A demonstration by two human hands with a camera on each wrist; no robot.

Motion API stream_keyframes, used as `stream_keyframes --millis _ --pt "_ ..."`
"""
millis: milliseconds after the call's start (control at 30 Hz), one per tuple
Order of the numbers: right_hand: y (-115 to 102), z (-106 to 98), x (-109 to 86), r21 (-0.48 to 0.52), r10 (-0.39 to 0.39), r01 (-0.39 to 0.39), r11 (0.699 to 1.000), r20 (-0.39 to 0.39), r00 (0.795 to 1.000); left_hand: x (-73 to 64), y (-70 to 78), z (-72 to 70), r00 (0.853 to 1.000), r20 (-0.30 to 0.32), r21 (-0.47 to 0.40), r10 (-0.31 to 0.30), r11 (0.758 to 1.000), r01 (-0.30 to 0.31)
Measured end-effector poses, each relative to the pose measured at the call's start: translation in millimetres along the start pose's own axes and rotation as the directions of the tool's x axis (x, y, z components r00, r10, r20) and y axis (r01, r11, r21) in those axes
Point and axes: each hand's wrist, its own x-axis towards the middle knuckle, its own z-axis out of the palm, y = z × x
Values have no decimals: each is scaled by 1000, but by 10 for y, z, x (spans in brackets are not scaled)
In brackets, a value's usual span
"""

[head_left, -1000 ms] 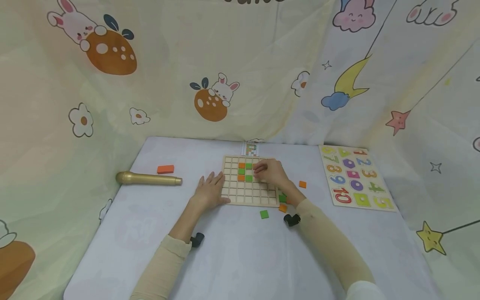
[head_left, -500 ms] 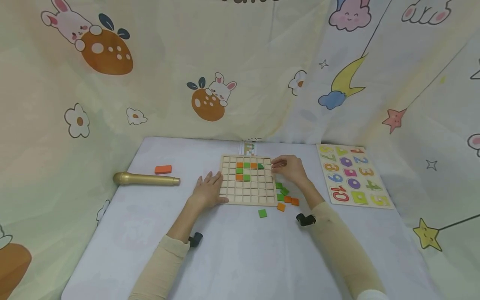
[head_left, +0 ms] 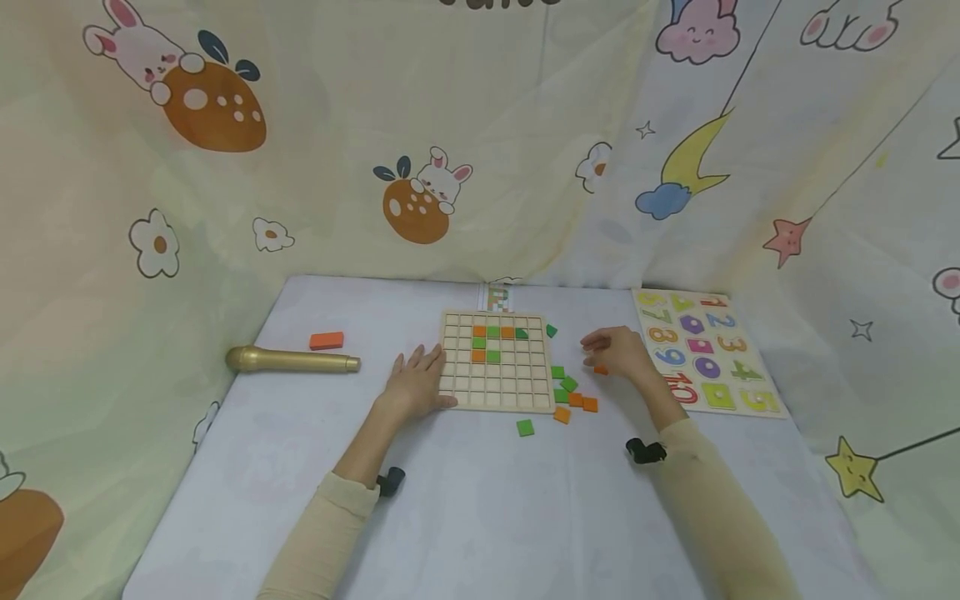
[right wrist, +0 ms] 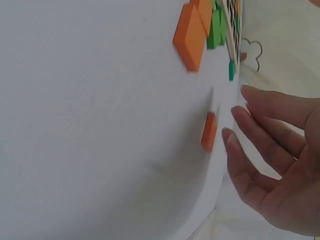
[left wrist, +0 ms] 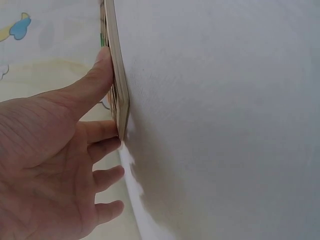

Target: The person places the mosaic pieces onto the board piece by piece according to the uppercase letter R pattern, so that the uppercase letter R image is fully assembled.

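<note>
My left hand [head_left: 412, 386] rests at the left edge of a wooden grid board [head_left: 498, 408], fingers spread. In the left wrist view its thumb [left wrist: 92, 85] lies on the board's face near a corner. Green and orange pieces fill part of the upper grid, among them a dark green triangle [head_left: 522, 334]. My right hand [head_left: 618, 352] is right of the board, holding nothing, fingers loosely bent and apart. Close by its fingertips an orange square tile [right wrist: 209, 131] lies on the table. A dark green piece [head_left: 551, 331] lies just off the board's right edge.
Loose green tiles [head_left: 558, 372] and orange tiles [head_left: 575, 400] lie by the board's lower right. A small pattern card [head_left: 498, 297] sits behind it. To the right is a number puzzle board [head_left: 720, 350]; to the left, a gold microphone [head_left: 292, 358] and an orange block [head_left: 327, 340].
My right hand has moved from over the grid, past its right edge, to near the orange tile. The dark green piece outside the board now shows. My left hand has stayed put.
</note>
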Motion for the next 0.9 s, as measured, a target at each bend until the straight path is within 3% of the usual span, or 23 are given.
stream_keyframes --millis 133,567,900 --pt "126 -63 -44 -26 42 -41 999 59 997 2 -6 6 1000 -1 -5 -2 1000 2" --pt "237 -113 -122 -45 44 -42 998 47 998 71 -50 100 1000 1 8 -14 1000 14" --pt "189 -146 -30 43 21 -23 999 48 999 -8 13 -12 1000 -1 17 -5 1000 5"
